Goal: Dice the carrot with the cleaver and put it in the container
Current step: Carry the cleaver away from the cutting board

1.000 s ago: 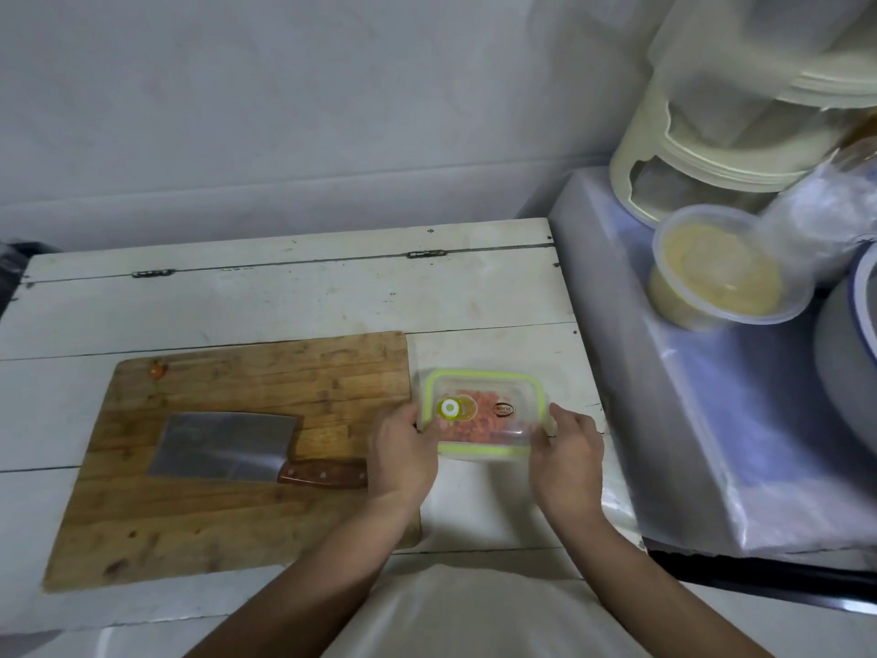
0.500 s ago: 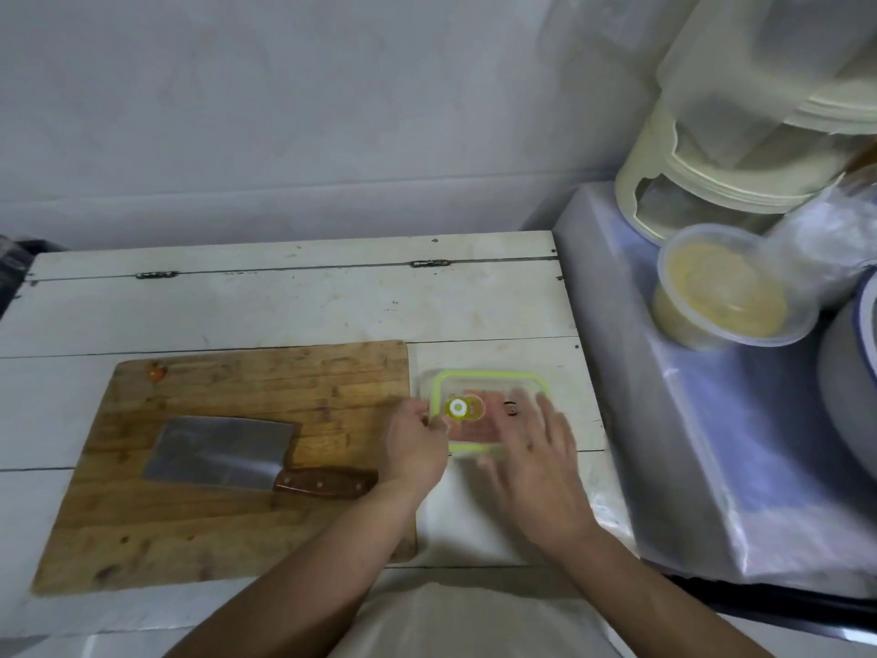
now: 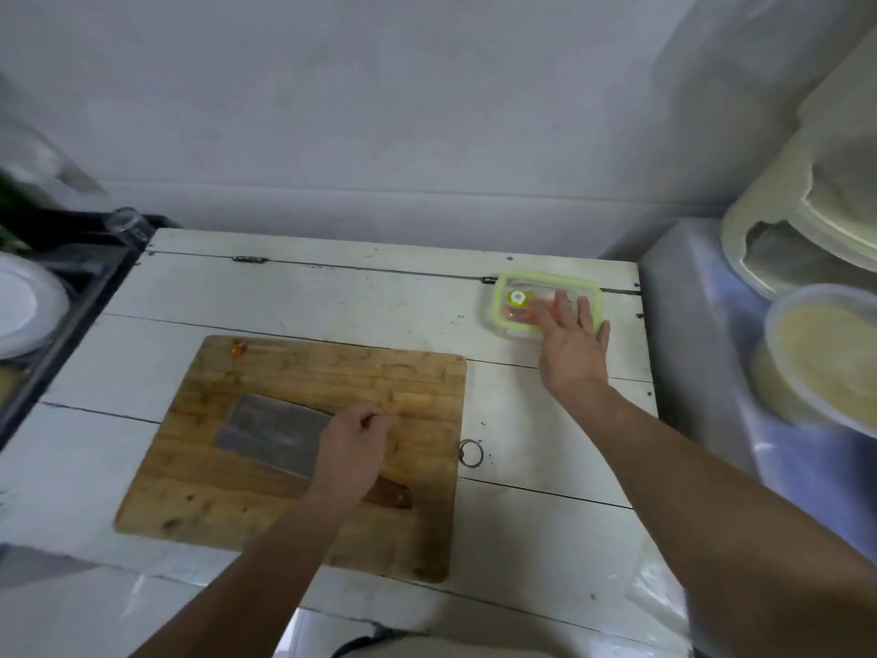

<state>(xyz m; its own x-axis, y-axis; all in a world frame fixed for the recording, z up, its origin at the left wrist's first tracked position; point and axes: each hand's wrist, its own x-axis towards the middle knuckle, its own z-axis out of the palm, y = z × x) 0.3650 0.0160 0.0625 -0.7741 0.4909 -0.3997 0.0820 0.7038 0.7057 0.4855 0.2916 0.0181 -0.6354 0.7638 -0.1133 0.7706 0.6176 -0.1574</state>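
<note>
A clear container [image 3: 517, 292] with a green-rimmed lid holds orange diced carrot and sits at the far right of the white table. My right hand [image 3: 572, 346] lies flat with fingers spread, its fingertips resting on the lid. The cleaver [image 3: 270, 432] lies flat on the wooden cutting board [image 3: 237, 505], its brown handle [image 3: 391, 495] pointing toward me. My left hand [image 3: 351, 451] hovers over the cleaver where blade meets handle, fingers loosely curled with nothing in them. A small carrot scrap [image 3: 236, 350] lies at the board's far left corner.
The white plank table [image 3: 284, 296] meets a grey wall. A plastic-covered counter on the right carries a lidded tub [image 3: 825, 353] of yellowish food and a cream appliance [image 3: 797, 239]. A dark rack with a white plate [image 3: 23, 311] stands left. A metal ring [image 3: 471, 453] hangs off the board.
The container has been slid from beside the board to the table's far right corner under my right hand. My left hand left the container and moved over the cleaver. The camera view shifted.
</note>
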